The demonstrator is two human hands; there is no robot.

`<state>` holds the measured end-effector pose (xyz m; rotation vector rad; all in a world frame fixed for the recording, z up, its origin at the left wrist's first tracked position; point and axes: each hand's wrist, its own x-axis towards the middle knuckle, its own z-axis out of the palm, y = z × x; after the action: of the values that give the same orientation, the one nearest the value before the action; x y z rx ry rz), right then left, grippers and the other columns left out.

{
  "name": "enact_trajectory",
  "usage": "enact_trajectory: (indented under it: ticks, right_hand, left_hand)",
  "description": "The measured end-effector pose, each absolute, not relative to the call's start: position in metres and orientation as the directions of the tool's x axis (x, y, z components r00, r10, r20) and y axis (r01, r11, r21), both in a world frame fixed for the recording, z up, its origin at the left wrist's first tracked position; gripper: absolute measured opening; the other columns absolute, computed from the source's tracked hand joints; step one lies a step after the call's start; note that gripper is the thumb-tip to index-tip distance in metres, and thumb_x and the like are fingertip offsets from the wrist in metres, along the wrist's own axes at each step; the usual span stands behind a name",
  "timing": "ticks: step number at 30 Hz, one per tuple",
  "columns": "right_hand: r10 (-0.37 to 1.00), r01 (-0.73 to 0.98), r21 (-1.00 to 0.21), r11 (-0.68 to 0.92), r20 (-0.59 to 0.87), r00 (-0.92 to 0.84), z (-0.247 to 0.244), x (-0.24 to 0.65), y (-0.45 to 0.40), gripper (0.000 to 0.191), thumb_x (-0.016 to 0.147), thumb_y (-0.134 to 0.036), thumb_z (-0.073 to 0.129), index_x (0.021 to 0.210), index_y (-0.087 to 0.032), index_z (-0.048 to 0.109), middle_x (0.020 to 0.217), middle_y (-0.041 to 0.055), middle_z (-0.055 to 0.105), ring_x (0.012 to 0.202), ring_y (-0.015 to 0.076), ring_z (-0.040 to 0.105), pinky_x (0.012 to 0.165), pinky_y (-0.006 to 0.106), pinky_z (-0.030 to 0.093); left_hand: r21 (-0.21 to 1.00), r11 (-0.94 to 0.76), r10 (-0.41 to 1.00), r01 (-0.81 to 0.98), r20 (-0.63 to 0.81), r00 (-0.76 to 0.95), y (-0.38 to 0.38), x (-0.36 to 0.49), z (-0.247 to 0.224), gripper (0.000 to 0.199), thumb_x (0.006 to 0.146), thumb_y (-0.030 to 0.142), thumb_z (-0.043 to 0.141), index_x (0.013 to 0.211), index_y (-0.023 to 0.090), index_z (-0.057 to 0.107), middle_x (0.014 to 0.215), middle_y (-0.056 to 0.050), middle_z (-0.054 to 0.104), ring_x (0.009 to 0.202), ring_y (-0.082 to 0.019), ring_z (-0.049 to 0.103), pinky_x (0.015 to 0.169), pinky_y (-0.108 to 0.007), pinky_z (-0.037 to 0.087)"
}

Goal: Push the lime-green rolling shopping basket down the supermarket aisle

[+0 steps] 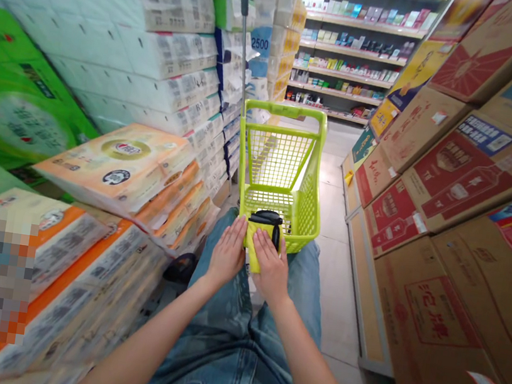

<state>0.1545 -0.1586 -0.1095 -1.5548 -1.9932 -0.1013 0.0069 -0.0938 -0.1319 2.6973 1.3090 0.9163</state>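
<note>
Two hands at the near rim of a green basket (304, 216), a yellow item between and under them.
The right hand (271, 261) lies over the yellow item (253, 263), hiding much of it; the left hand (227, 250) rests just beside, fingers extended, thumb unclear. Whether either grips, I cannot tell. Just beyond the fingertips, a black item (268, 216) in the basket is partly covered, its shape hard to make out.
</note>
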Motion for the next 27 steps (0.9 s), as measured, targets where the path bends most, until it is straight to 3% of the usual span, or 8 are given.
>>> enact_trajectory:
  ticks: [2,6,10,19,24,27]
  right_hand:
    - [0.856,0.92,-0.271,0.282,0.504,-0.113,-0.114,0.189,-0.169,0.082,0.073,-0.001,0.043,0.152,-0.018,0.033,0.152,0.0082,0.048,0.144,0.0185,0.039,0.125,0.047,-0.002]
    - [0.829,0.948,-0.31,0.073,0.548,0.115,-0.12,0.255,-0.184,0.085,0.071,-0.001,0.04,0.152,-0.025,0.033,0.152,0.0067,0.048,0.141,0.0188,0.044,0.124,0.05,0.002]
    - [0.787,0.928,-0.368,-0.051,0.558,0.265,-0.12,0.258,-0.184,0.084,0.07,-0.001,0.038,0.151,-0.022,0.036,0.151,0.0089,0.048,0.142,0.0204,0.043,0.123,0.054,0.001]
    - [0.865,0.89,-0.391,0.235,0.501,-0.008,-0.108,0.123,-0.159,0.071,0.078,-0.004,0.042,0.148,-0.014,0.04,0.152,0.0093,0.046,0.146,0.0173,0.035,0.125,0.045,-0.007]
    - [0.878,0.903,-0.33,0.275,0.469,-0.096,-0.109,0.162,-0.17,0.078,0.075,-0.002,0.042,0.151,-0.019,0.035,0.151,0.0081,0.048,0.144,0.0177,0.039,0.122,0.051,-0.013]
    - [0.87,0.936,-0.299,0.186,0.493,-0.016,-0.116,0.211,-0.181,0.084,0.073,-0.001,0.042,0.153,-0.023,0.031,0.151,0.008,0.048,0.141,0.0201,0.043,0.122,0.053,-0.009]
  left_hand:
    - [0.244,-0.65,0.719,0.72,0.506,0.477,-0.094,0.008,-0.131,0.083,0.083,0.003,0.041,0.158,0.015,0.006,0.162,-0.013,0.024,0.152,-0.023,0.019,0.121,-0.046,0.027]
    - [0.24,-0.659,0.706,0.713,0.524,0.477,-0.095,0.011,-0.131,0.087,0.081,0.002,0.042,0.158,0.015,0.005,0.163,-0.013,0.024,0.152,-0.024,0.019,0.121,-0.047,0.026]
    - [0.265,-0.65,0.715,0.713,0.532,0.454,-0.096,0.015,-0.133,0.086,0.081,0.003,0.042,0.158,0.015,0.005,0.163,-0.013,0.023,0.152,-0.024,0.019,0.121,-0.048,0.027]
    - [0.262,-0.64,0.721,0.722,0.529,0.448,-0.094,0.011,-0.139,0.073,0.092,0.011,0.037,0.157,0.015,0.007,0.162,-0.015,0.024,0.152,-0.023,0.018,0.121,-0.048,0.028]
    - [0.26,-0.639,0.725,0.724,0.515,0.456,-0.094,0.011,-0.134,0.079,0.085,0.005,0.04,0.157,0.014,0.009,0.162,-0.014,0.026,0.152,-0.024,0.019,0.121,-0.048,0.027]
    - [0.264,-0.631,0.73,0.729,0.522,0.442,-0.095,0.014,-0.132,0.082,0.083,0.003,0.041,0.158,0.015,0.009,0.162,-0.013,0.027,0.152,-0.023,0.019,0.121,-0.047,0.027]
